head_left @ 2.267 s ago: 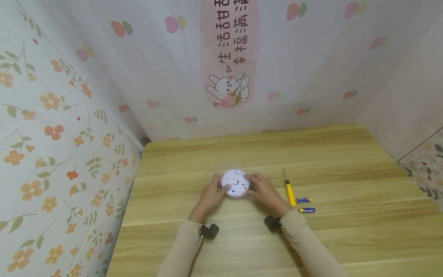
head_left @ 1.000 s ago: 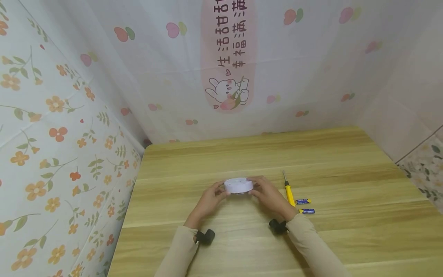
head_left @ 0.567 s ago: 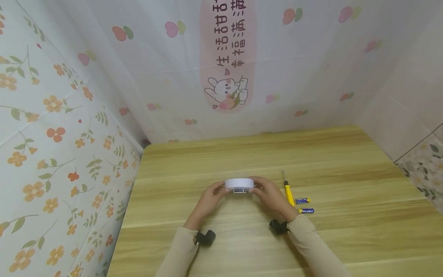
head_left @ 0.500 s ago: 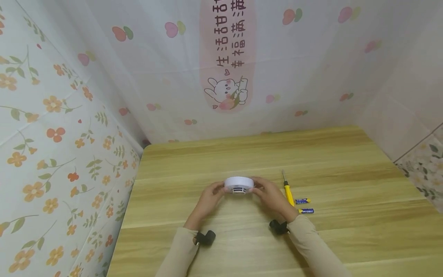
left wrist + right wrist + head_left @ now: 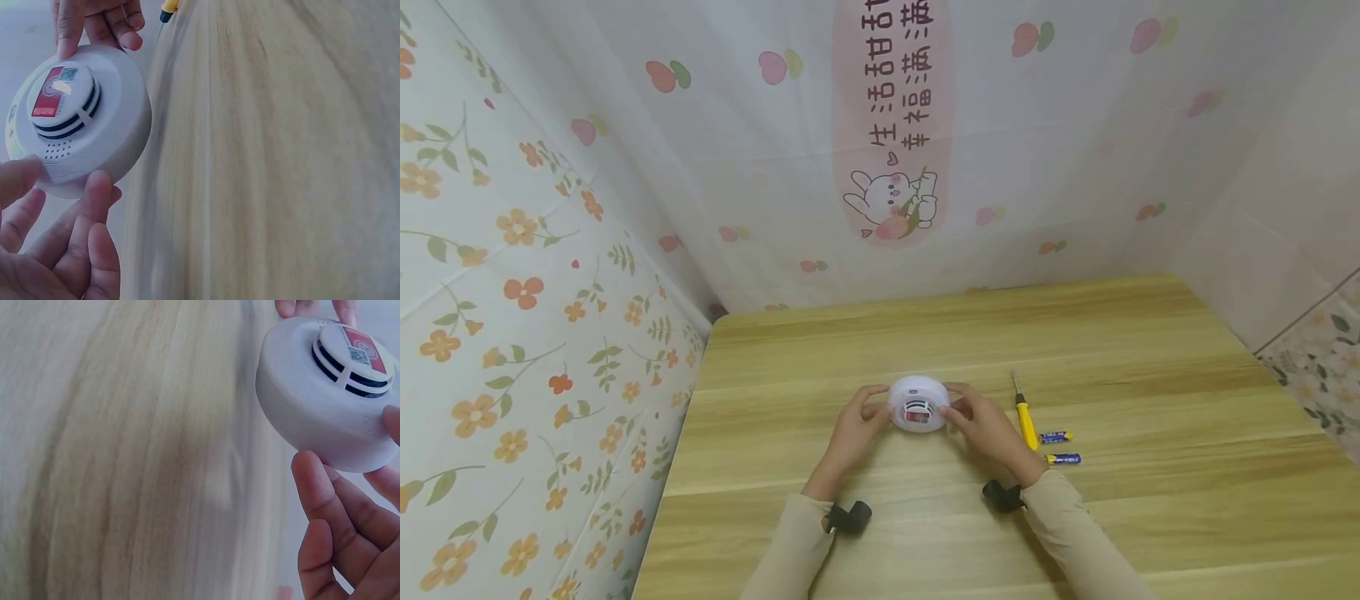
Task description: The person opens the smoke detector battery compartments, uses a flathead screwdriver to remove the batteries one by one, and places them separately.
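A round white smoke detector point(image 5: 919, 385) is held between both hands over the middle of the table. Its vented front, with a red and white sticker point(image 5: 49, 100), is turned up toward the head camera. My left hand point(image 5: 855, 432) pinches its left rim, thumb on the front face and fingers at the edge behind. On the opposite rim, my right hand point(image 5: 988, 429) holds it the same way. Small speaker holes show near the left thumb in the left wrist view. The detector's back is hidden.
Right of the right hand lies a screwdriver point(image 5: 1027, 423) with a yellow handle. Two blue and yellow batteries point(image 5: 1056, 437) lie beside the handle. The wooden table point(image 5: 790, 358) meets a printed curtain point(image 5: 760, 192) at the back and a floral cloth at left.
The smoke detector has been turned over in the hands: its flat back faced up earlier, then its side edge, and now its vented front with the sticker. Both hands keep their grip.
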The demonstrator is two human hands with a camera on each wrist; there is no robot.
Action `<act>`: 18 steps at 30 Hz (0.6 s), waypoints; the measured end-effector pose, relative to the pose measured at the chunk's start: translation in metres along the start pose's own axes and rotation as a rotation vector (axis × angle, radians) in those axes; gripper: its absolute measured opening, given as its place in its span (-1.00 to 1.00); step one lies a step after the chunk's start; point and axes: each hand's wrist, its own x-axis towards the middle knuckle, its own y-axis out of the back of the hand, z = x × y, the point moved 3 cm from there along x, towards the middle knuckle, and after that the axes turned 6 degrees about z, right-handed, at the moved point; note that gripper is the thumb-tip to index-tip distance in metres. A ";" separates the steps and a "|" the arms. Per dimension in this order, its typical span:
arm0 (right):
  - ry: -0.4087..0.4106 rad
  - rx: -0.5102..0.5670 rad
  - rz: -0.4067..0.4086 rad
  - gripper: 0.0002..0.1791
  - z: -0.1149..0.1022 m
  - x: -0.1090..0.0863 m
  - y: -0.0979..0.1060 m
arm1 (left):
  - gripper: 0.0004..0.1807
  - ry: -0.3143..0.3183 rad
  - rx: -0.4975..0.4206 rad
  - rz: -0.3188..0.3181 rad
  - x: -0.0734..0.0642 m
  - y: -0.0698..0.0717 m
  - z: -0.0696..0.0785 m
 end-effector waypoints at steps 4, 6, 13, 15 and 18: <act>0.010 0.007 -0.003 -0.51 0.000 0.000 0.000 | -0.57 0.014 -0.023 0.008 0.000 -0.001 -0.001; 0.005 0.011 -0.011 -0.50 0.001 0.000 0.001 | -0.57 0.027 -0.014 0.008 0.000 -0.001 -0.001; -0.027 0.024 -0.058 -0.47 0.001 -0.002 0.001 | -0.55 0.056 0.023 -0.034 -0.001 -0.001 -0.004; -0.022 0.020 -0.067 -0.47 0.001 -0.003 0.001 | -0.55 0.071 0.026 -0.047 -0.002 -0.001 -0.004; -0.020 0.018 -0.075 -0.47 0.002 -0.004 0.000 | -0.55 0.083 0.028 -0.065 -0.002 -0.001 -0.006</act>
